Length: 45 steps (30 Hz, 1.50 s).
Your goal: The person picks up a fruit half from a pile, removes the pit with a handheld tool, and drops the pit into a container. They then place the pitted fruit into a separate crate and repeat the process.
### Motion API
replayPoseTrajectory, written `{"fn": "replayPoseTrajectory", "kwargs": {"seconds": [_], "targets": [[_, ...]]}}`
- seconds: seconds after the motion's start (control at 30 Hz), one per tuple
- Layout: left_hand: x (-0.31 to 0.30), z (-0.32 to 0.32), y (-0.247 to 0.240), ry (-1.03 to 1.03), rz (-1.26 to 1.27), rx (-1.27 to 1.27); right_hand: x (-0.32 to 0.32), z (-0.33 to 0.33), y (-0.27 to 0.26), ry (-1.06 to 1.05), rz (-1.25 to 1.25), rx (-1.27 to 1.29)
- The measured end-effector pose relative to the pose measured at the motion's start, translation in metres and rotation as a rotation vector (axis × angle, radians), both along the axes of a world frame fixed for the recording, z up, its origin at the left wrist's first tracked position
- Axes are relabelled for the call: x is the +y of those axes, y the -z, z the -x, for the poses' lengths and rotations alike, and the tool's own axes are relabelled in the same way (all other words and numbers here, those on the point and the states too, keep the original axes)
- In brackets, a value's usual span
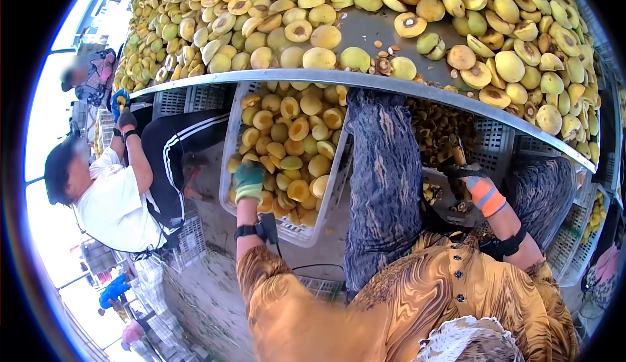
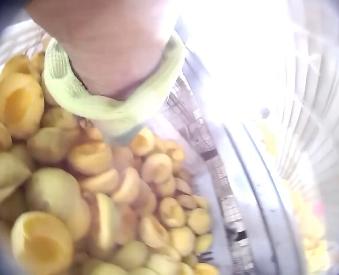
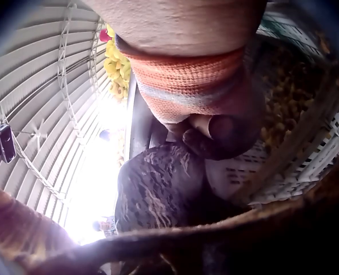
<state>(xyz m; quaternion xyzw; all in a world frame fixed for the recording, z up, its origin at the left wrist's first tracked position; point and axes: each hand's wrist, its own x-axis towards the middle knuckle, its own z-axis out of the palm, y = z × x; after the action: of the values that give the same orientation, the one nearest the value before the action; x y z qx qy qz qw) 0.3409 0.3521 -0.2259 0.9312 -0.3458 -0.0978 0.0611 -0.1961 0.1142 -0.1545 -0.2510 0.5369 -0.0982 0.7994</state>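
My left hand [image 1: 249, 179], in a green knitted glove, is over a white crate [image 1: 228, 166] of pitted yellow apricot halves [image 1: 297, 130], its fingers low among the fruit. In the left wrist view the pale green cuff [image 2: 109, 112] hides most of that hand. Between my knees, my right hand [image 1: 479, 186], in a dark glove with an orange and grey cuff, grips a wooden-handled tool [image 1: 459, 155]. The round handle end [image 3: 220, 127] sticks out of the fist in the right wrist view. Below the tool, a crate holds dark brownish fruit scraps [image 1: 440, 127].
A metal-edged table [image 1: 365, 33] heaped with apricots, many halved with their pits showing, spans the front. Its rim [image 1: 313, 75] runs above my knees. Another person [image 1: 117, 192] in a white shirt sits at the left. More plastic crates [image 1: 567, 245] stand at the right.
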Motion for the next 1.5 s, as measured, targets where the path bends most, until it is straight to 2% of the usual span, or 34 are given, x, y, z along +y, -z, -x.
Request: {"fn": "replayPoseTrajectory", "kwargs": {"seconds": [0.07,0.1,0.13,0.17,0.27,0.37,0.4,0.43,0.5,0.53,0.57,0.6,0.67,0.77,0.93,0.97,1.0,1.03,1.07,1.1,1.13,1.2,1.27,1.3,1.37,1.43,1.5], "targets": [[0.001,-0.001,-0.009,-0.141,0.487,0.181,0.0,0.0,0.0,0.0,0.003,0.001],[-0.013,0.022,-0.04,-0.179,0.402,0.046,0.0,0.0,0.0,-0.003,0.006,0.0],[-0.01,0.022,-0.035,-0.137,0.2,-0.044,0.0,-0.001,0.0,-0.006,0.007,0.0],[-0.005,0.02,-0.023,-0.095,-0.002,-0.133,0.0,-0.002,0.0,-0.009,0.009,0.0],[0.003,-0.01,0.046,0.031,-0.119,-0.372,0.0,-0.004,0.0,-0.013,0.017,-0.001],[-0.021,-0.016,0.051,-0.045,0.024,-0.322,0.001,-0.004,0.002,-0.014,0.012,0.001],[-0.037,-0.018,0.035,0.128,0.065,-0.544,0.0,-0.004,0.004,-0.012,0.006,0.005],[-0.051,-0.016,0.023,0.129,0.142,-0.506,0.0,-0.003,0.004,-0.01,0.0,0.011],[-0.095,-0.03,0.032,0.065,0.459,-0.182,-0.001,-0.002,0.005,-0.011,-0.012,0.023],[-0.119,-0.034,0.039,0.088,0.441,-0.159,-0.001,-0.002,0.006,-0.01,-0.017,0.027],[-0.153,-0.003,0.005,0.142,0.279,-0.192,-0.002,-0.003,0.006,-0.01,-0.021,0.03],[-0.179,-0.008,0.021,0.179,0.147,-0.57,-0.002,-0.004,0.007,-0.011,-0.024,0.034],[-0.222,0.007,-0.002,0.334,0.108,-0.396,-0.002,-0.005,0.006,-0.016,-0.02,0.04],[-0.246,0.023,-0.012,0.34,-0.06,-0.328,0.0,-0.005,0.006,-0.017,-0.022,0.056],[-0.253,0.058,-0.011,0.379,-0.207,-0.329,-0.001,-0.001,0.005,-0.024,-0.017,0.063],[-0.251,0.071,-0.004,0.423,-0.134,-0.422,0.001,0.0,0.005,-0.027,-0.016,0.066],[-0.246,0.084,0.026,0.471,0.179,-0.68,0.002,0.0,0.004,-0.03,-0.016,0.07],[-0.254,0.093,0.048,0.46,0.31,-0.617,0.003,0.0,0.005,-0.037,-0.016,0.072],[-0.272,0.087,0.086,0.421,0.386,-0.287,0.004,-0.001,0.005,-0.044,-0.01,0.074],[-0.283,0.111,0.078,0.342,0.366,-0.248,0.005,-0.001,0.005,-0.049,-0.005,0.076],[-0.287,0.121,0.09,0.252,0.486,-0.56,0.007,-0.002,0.005,-0.057,0.001,0.082],[-0.28,0.133,0.052,0.26,0.363,-0.222,0.009,-0.001,0.003,-0.075,0.011,0.099],[-0.261,0.133,0.017,0.365,0.285,0.008,0.011,0.0,0.002,-0.086,0.016,0.115],[-0.248,0.141,-0.007,0.342,0.176,0.084,0.012,-0.001,0.002,-0.086,0.023,0.115],[-0.222,0.137,0.033,0.532,0.421,-0.176,0.01,-0.001,0.001,-0.102,0.025,0.119],[-0.207,0.145,0.022,0.591,0.632,-0.366,0.01,-0.001,0.0,-0.108,0.029,0.123],[-0.199,0.136,0.01,0.511,0.414,-0.215,0.011,0.0,0.0,-0.104,0.031,0.136]]}}
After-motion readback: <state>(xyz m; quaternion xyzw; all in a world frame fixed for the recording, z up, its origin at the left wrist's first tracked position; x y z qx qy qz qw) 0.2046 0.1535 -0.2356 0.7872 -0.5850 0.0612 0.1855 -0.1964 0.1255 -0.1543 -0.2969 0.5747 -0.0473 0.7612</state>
